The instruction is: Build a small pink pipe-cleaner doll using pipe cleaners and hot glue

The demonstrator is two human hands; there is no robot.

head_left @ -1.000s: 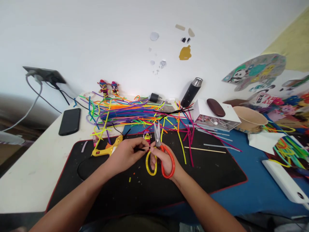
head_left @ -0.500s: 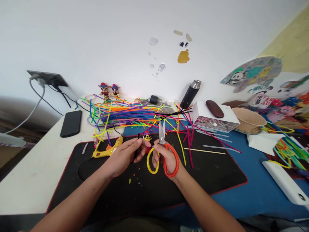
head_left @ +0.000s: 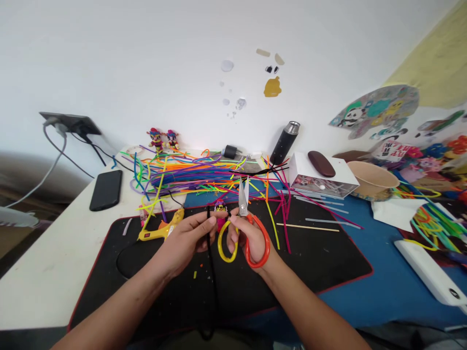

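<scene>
My left hand (head_left: 188,238) is closed on a long black pipe cleaner (head_left: 212,277), which hangs down over the black mat. In my right hand (head_left: 253,243) is a pair of scissors (head_left: 243,206) with one red and one yellow handle. The blades point away from me, slightly apart. A tiny black bit (head_left: 229,214) shows at my right fingertips; how it is held is hard to see. Just beyond my fingers stands a small purple, yellow and pink figure (head_left: 220,210), its lower part partly hidden by my hands.
A yellow glue gun (head_left: 160,231) lies left of my hands, with a phone (head_left: 106,189) farther left. Many coloured pipe cleaners (head_left: 193,172) spread along the back. Two small figures (head_left: 156,140), a black flask (head_left: 285,143) and a white box (head_left: 321,177) stand near the wall.
The black pipe cleaner now hangs in a long line below my left hand, where before only a short part showed. My right hand still has the scissors. The view has shifted slightly.
</scene>
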